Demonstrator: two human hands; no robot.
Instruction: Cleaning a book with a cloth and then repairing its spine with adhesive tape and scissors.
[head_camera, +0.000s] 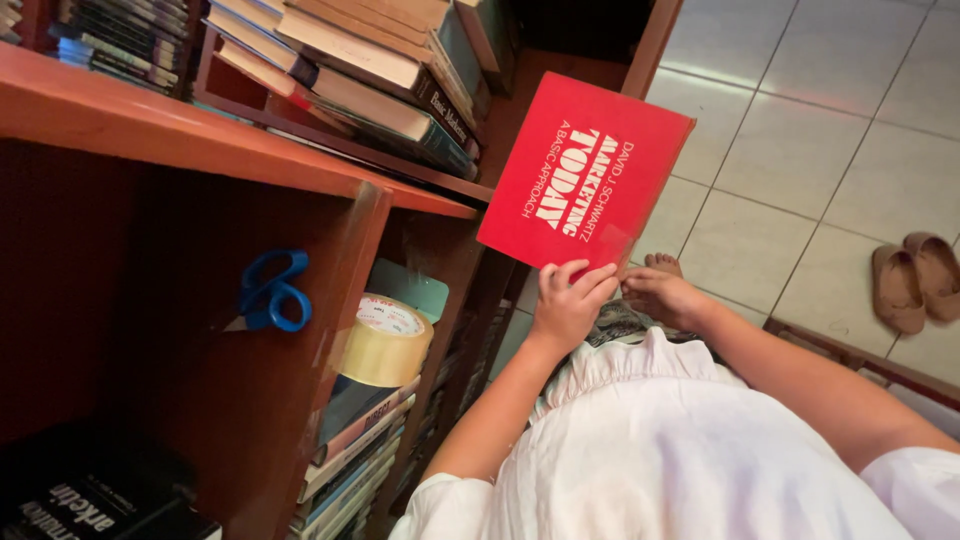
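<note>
A large red book (585, 172) with white lettering on its cover is held up in front of a wooden bookshelf (250, 150). My left hand (568, 300) grips the book's near edge, fingers over the cover. My right hand (660, 295) holds the same edge beside it, partly behind the cover. The book is tilted, its far corner toward the tiled floor (820, 130). I wear a white top (680, 440), and a bare foot (662, 264) shows just below the book.
The shelf holds stacked books (370, 70) above and more books (355, 440) below. A roll of tan packing tape (385, 340) lies on the lower stack. Blue-handled scissors (270, 292) hang on the shelf's side panel. A pair of brown shoes (915, 280) sits on the floor at right.
</note>
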